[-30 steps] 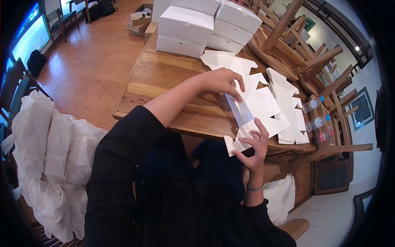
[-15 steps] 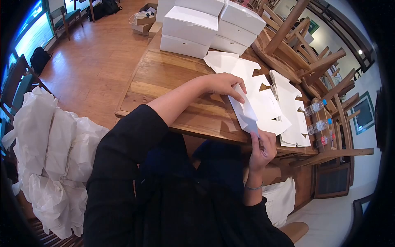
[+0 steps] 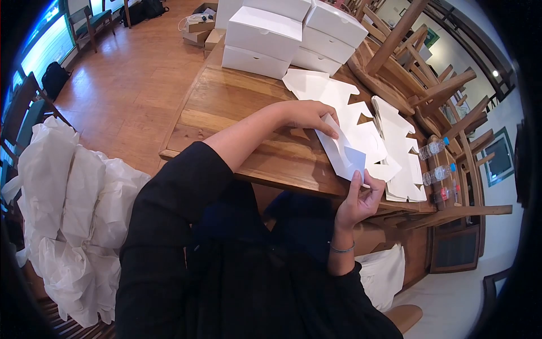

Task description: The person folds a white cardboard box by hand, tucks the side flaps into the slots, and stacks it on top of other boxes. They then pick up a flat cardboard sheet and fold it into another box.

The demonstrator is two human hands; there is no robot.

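Between my two hands is a white cardboard box piece (image 3: 337, 157), partly folded, with raised sides and an end panel bent up. My left hand (image 3: 311, 117) pinches its far end, thumb on the inner face. At the near end my right hand (image 3: 361, 199) grips the end panel between thumb and fingers. The piece is held by the table's front edge. Just beyond it lie white flat die-cut box blanks (image 3: 367, 135), with a second pile of blanks (image 3: 402, 158) to the right.
Assembled white boxes (image 3: 262, 42) are stacked at the table's (image 3: 226, 101) far end. Plastic bottles (image 3: 439, 173) with blue caps stand at right, near upturned wooden chairs (image 3: 395, 39). White wrapped bundles (image 3: 73, 209) are piled on my left. Cardboard cartons (image 3: 199, 28) sit on the floor beyond.
My right hand has turned and shifted slightly, and the near end panel now shows wider and more spread out. My left hand keeps its hold on the far end.
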